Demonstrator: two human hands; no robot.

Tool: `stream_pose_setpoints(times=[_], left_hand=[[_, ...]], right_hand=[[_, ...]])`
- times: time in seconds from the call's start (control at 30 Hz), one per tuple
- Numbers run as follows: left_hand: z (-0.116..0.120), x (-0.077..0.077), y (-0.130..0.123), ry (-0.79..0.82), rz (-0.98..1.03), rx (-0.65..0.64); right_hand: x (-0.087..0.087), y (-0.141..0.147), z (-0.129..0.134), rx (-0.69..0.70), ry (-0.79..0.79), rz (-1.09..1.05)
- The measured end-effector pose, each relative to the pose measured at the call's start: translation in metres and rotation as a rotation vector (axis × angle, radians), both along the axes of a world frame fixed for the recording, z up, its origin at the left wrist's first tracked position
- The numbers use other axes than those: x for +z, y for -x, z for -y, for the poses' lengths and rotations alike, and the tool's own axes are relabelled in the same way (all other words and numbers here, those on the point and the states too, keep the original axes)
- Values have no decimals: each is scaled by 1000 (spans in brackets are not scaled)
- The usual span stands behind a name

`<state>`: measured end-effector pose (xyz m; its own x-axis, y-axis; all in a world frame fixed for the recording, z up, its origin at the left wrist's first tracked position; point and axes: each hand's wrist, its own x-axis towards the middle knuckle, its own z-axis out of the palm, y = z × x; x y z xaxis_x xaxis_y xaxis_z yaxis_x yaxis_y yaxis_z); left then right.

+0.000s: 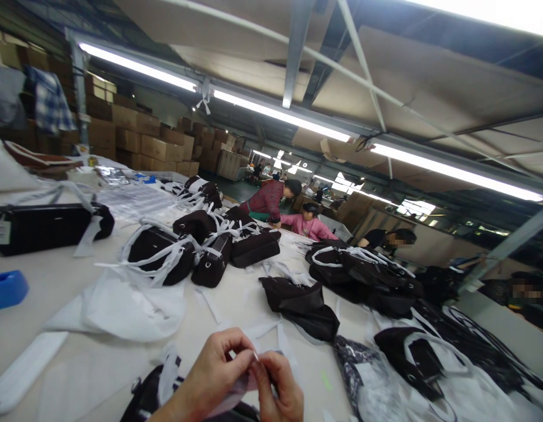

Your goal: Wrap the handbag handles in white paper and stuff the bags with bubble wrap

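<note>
My left hand and my right hand meet at the bottom middle, thumbs and fingertips pinched together. Between them is a thin, pale, sheet-like piece, hanging below the fingers; whether it is paper or film I cannot tell. Under and beside my left hand lies a black bag, partly hidden by the hand and cut off by the lower edge. A white wrapping strip stands up from it. Ahead of the hands another black bag lies slumped on the pale table.
Several black bags with white-wrapped handles crowd the table's far side, with more on the right. White wrapping sheet and a blue holder lie left. Clear plastic sits right. Co-workers are across the table.
</note>
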<state>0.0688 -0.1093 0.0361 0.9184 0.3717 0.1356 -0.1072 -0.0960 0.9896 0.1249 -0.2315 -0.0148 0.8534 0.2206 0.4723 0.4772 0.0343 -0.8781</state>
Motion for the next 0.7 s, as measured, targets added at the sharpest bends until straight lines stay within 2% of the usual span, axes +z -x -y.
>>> stream_pose_setpoints(times=[0.17,0.27,0.4,0.57,0.7], left_hand=[[-5,3,3,-79,34,-54],[-6,1,3,-114,35,-21],[-5,2,4,-87,1,25],[-4,5,5,-126,-23,20],[-3,1,2,-36,-39,27]], right_hand=[[-8,-3,-1,52,-40,-172],[-11,-3,-1,108,-55,-268],[-6,-2,1,161,-104,-304],[3,2,4,274,-95,-348],[7,3,6,286,-38,-378]])
